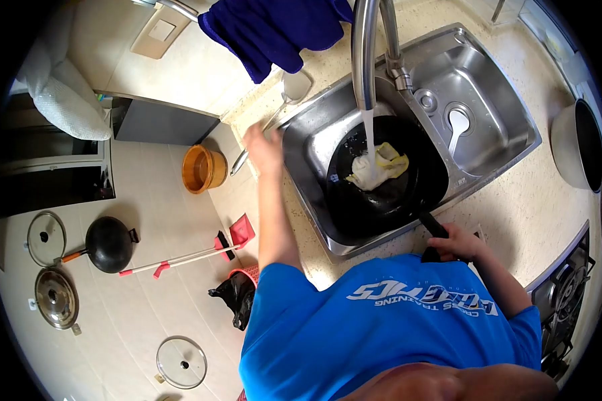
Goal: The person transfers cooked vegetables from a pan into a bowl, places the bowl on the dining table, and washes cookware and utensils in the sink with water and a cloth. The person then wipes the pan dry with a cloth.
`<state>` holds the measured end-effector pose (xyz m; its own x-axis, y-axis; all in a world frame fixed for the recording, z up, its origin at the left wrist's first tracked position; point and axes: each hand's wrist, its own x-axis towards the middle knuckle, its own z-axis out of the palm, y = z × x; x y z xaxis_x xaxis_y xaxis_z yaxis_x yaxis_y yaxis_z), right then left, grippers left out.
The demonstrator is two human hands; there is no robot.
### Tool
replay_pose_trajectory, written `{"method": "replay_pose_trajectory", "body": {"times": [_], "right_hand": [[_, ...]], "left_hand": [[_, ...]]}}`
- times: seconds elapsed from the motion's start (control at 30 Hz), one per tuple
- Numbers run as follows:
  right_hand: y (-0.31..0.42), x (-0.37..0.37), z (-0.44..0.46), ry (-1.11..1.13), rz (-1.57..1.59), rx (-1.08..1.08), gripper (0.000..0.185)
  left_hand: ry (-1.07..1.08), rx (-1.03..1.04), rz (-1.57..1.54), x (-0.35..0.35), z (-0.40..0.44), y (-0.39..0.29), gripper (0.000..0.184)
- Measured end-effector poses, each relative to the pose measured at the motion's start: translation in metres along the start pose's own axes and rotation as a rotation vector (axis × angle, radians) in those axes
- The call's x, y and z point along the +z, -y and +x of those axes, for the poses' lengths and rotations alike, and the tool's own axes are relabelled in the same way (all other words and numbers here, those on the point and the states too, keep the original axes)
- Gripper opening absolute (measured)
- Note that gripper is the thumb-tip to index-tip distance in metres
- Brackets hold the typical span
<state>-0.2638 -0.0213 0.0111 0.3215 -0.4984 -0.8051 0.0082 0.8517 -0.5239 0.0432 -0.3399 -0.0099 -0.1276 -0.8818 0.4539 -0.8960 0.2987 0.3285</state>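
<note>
My right hand [459,244] is closed around the black handle [433,226] of a dark frying pan [341,194], which lies in the larger left sink basin. Tap water runs onto a pale cloth with yellow edges [381,167] inside the pan. Left of the basin, my left hand [265,148] is on the handle of a metal spatula [271,120]. The spatula's flat head [295,85] is at the back of the counter, and its handle end shows past my fingers. Some of those fingers are hidden by the hand's angle.
A curved faucet [364,60] arches over the sink [338,248]. The right basin holds a white spoon-shaped utensil [457,123]. A pot [575,146] and a gas stove [565,297] are at right. A purple towel [274,30] hangs behind; a wooden bucket [204,169] stands left.
</note>
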Motion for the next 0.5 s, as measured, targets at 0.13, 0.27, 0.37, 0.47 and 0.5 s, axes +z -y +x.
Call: {"method": "replay_pose_trajectory", "body": {"times": [0.13,0.27,0.37,0.47,0.5], "right_hand": [[0.009,0.005,-0.006,-0.019,-0.064,-0.009,0.022],[0.009,0.006,-0.006,-0.035,-0.059,0.006,0.021],[0.006,0.004,-0.006,-0.025,-0.077,-0.088,0.022],[0.007,0.009,-0.012,-0.061,-0.091,-0.143,0.027],[0.011,0.012,-0.016,-0.254,-0.328,-0.155,0.028]], "left_hand": [[0.333,-0.309,0.435,-0.031,-0.011,0.049,0.032],[0.554,-0.369,0.485,-0.034,-0.01,0.062,0.032],[0.504,-0.296,0.431,-0.046,-0.015,0.061,0.027],[0.484,-0.226,0.317,-0.082,-0.031,0.039,0.024],[0.461,-0.153,0.246,-0.091,-0.043,0.034,0.024]]}}
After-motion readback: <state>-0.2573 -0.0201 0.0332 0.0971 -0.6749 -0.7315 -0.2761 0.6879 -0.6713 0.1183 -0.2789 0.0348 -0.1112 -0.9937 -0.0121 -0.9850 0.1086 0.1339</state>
